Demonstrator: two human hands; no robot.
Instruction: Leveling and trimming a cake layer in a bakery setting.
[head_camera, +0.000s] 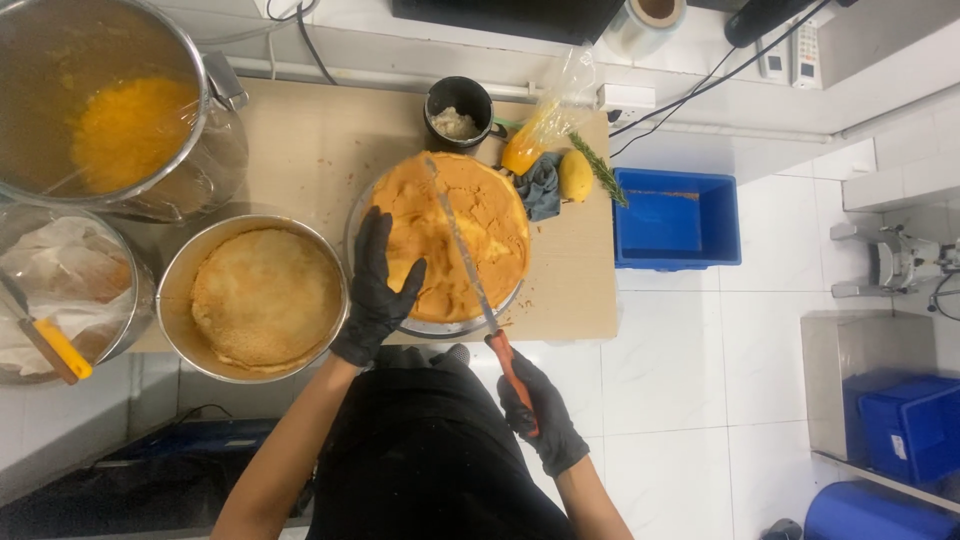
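A: Nearest the camera, what were the hands doing?

B: The right hand (540, 415), in a black glove, was closed around the orange handle of a long knife (462, 245). Its blade lay across the round sponge cake (460, 232). The left hand (378, 290), gloved too, lay spread flat on the cake's near left side.

A: Where did the cake sit?

B: On a round metal tray (440, 326) at the bench's (300, 150) near edge, the tray's rim reaching just past it. Beside it on the left, a metal pan (180, 290) held a second, paler cake (266, 297).

A: And the other containers?

B: At the far left a plastic tub (135, 300) held crumpled paper and an orange-handled tool (45, 345). Beyond it a big steel bowl (60, 60) held orange-yellow batter. Behind the cake, a black mug (460, 105) held something pale, near a bag (535, 135) of orange liquid, one lemon (575, 175) and one rosemary sprig (598, 168).

A: Any open room?

B: Bare bench behind the pan; white floor to the right, with a blue crate (678, 220) against the bench's right edge.

A: Counts?

B: Two cakes, one knife.
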